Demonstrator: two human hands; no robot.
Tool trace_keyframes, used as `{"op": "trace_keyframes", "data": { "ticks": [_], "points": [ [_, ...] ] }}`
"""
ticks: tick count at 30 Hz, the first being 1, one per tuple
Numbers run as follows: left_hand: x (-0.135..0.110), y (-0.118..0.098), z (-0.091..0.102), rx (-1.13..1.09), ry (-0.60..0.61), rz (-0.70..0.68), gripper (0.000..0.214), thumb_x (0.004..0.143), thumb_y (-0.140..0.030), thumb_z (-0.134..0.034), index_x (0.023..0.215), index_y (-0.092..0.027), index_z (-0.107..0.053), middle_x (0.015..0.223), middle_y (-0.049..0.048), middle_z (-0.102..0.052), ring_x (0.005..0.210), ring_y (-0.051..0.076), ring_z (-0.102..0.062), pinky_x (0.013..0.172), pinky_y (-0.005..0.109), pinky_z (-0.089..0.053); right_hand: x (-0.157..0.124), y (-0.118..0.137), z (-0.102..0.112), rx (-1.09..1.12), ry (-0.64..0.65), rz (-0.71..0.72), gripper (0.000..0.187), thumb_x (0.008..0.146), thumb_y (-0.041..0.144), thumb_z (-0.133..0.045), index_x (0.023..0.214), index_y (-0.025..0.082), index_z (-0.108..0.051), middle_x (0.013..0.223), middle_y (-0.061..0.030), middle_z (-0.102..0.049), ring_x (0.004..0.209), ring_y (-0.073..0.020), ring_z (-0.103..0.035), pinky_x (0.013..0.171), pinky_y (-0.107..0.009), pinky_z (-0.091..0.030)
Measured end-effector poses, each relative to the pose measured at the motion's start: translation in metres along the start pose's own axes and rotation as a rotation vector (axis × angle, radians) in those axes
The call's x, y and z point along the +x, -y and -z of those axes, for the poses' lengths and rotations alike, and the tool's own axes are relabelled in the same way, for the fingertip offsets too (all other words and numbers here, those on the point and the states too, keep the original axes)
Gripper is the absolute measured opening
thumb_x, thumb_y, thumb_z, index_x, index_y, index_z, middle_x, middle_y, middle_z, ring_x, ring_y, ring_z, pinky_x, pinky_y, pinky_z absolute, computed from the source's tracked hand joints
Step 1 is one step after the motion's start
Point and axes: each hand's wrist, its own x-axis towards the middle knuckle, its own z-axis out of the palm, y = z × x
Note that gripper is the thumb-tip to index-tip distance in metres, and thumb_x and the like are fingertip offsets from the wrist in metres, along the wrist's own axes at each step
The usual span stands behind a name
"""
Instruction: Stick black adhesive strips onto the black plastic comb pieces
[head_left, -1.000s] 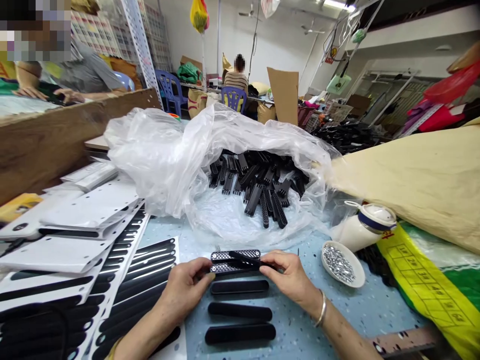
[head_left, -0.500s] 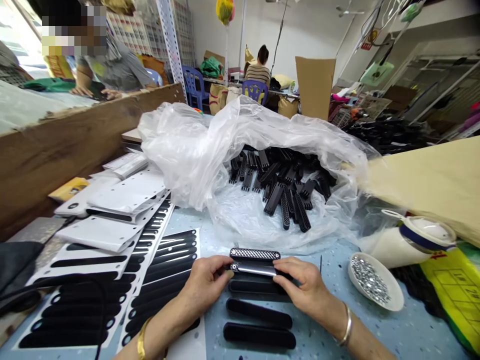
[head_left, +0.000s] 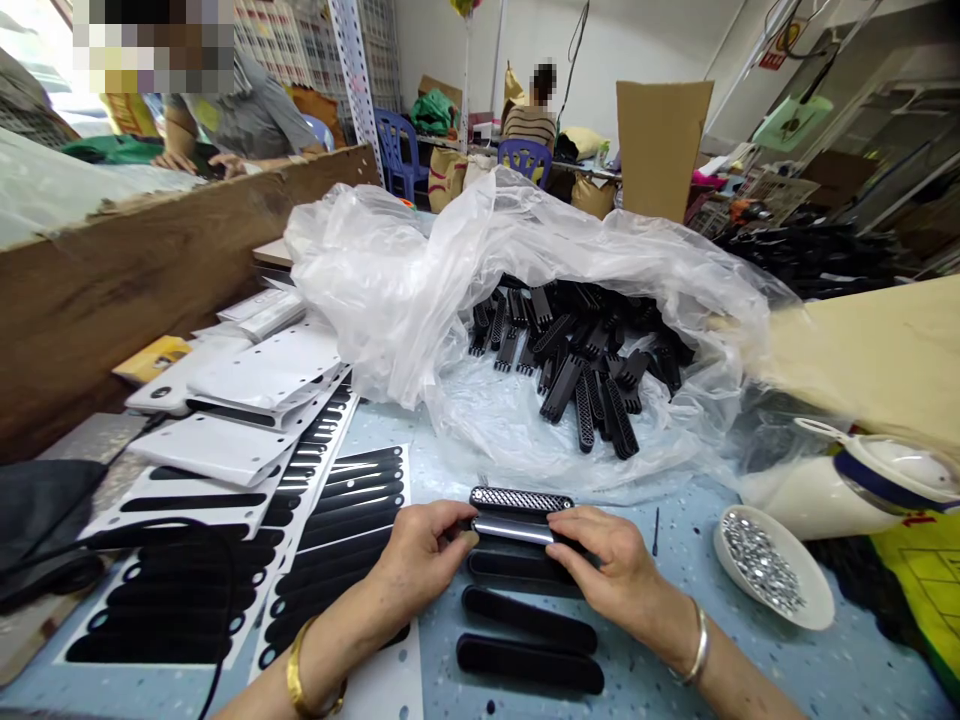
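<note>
My left hand (head_left: 431, 550) pinches the left end of a glossy black strip (head_left: 514, 529) between thumb and fingers. The strip's right end is between the thumb and fingers of my right hand (head_left: 611, 560). It lies level over a black plastic piece, mostly covered, so I cannot tell whether it is stuck down. Just behind it rests a black piece with a diamond-patterned face (head_left: 521, 499). In front are several smooth black bars, among them a slightly slanted one (head_left: 529, 619) and the nearest one (head_left: 529, 664).
Sheets of black strips (head_left: 169, 600) and white folded sheets (head_left: 259, 365) lie at left. Behind, a clear plastic bag (head_left: 390, 290) spills black pieces (head_left: 585, 350). A bowl of small metal parts (head_left: 817, 595) and a white flask (head_left: 810, 485) stand right. A co-worker (head_left: 262, 115) sits beyond the wooden board (head_left: 150, 250).
The left end of the strip now covers the screw hole that showed before. Both hands keep their pinch on it. The whole view has shifted slightly.
</note>
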Motion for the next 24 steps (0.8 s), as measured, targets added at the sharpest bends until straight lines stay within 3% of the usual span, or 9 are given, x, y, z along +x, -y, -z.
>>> {"op": "trace_keyframes", "data": {
  "ticks": [24],
  "points": [
    [-0.0017,-0.0010,0.0000,-0.022,-0.008,-0.004,0.028,0.079,-0.026,-0.057,0.096,-0.014,-0.074,0.075,0.0050,-0.074,0.066,0.019,-0.068,0.066,0.030,-0.054,-0.0004,0.0002,-0.0041,-0.019,0.036,-0.024,0.011,0.088,0.018,-0.061,0.094,0.018,-0.071,0.087,-0.0086,-0.074,0.079,-0.0221,-0.070,0.071,-0.034,-0.057]
  ]
}}
